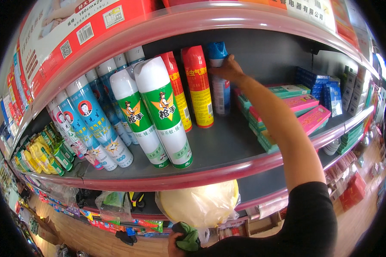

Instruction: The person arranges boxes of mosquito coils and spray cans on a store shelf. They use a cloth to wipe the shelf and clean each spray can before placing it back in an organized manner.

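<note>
My right hand (228, 69) is closed around the upper part of a blue-capped aerosol can (221, 93), which stands upright towards the back of the dark shelf. Left of it are red-and-yellow insecticide cans (199, 86), then green-and-white spray cans (164, 112) nearer the shelf's front edge. Low in the view, my left hand (174, 244) holds a bunched green cloth (189, 237); part of that hand is cut off by the picture's rim. Further left stand blue-and-white aerosol cans (96, 119) in rows.
Stacked pink and green boxes (296, 106) lie under my right forearm, with small blue boxes (333, 98) beyond. Yellow and green bottles (41, 154) fill the shelf's left end. A rounded maroon edge strip (212, 178) runs along the front. Below sits a plastic-wrapped pale round item (199, 202).
</note>
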The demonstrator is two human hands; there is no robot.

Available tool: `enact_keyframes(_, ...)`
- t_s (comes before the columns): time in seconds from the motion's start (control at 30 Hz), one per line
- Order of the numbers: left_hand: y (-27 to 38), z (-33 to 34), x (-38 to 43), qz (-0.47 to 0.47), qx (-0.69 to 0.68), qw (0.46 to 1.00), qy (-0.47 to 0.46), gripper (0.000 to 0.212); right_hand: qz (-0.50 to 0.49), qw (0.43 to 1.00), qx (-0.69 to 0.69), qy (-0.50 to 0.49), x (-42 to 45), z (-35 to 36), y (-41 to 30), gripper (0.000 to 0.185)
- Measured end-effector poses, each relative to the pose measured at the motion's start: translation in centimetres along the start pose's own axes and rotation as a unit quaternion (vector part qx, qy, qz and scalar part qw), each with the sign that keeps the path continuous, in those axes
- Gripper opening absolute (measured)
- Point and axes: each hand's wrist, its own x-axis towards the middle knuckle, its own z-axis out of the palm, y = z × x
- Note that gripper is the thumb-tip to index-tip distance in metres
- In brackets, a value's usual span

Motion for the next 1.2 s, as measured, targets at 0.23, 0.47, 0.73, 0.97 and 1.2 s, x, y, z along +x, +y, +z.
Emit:
enact_keyframes(0.23,-0.2,-0.7,-0.6,0.098,0.110,0.988,-0.056,0.021,0.131,0.975,0.152,-0.094,0.6,-1.2,-1.0,0.092)
enact_keyframes(0.47,5.0,2.4,-1.0,0.204,0.251,0.943,-0.083,0.026,0.056,0.986,0.066,-0.144,-0.6,-2.6,0.1,0.090)
enact_keyframes(0.73,4.7,2.6,-0.7,0.206,0.253,0.941,-0.093,0.033,0.079,0.995,0.036,0.041,-0.5,2.4,-0.5,0.093)
enact_keyframes(0.97,4.9,2.3,-1.5,0.191,0.214,0.953,-0.099,0.026,-0.035,0.956,-0.281,-0.073,-1.1,-1.7,-1.9,0.084)
enact_keyframes(1.2,1.1,-0.4,-0.9,0.062,0.130,0.987,-0.071,0.020,-0.076,0.977,-0.096,-0.172,-5.5,-1.0,-6.5,0.077)
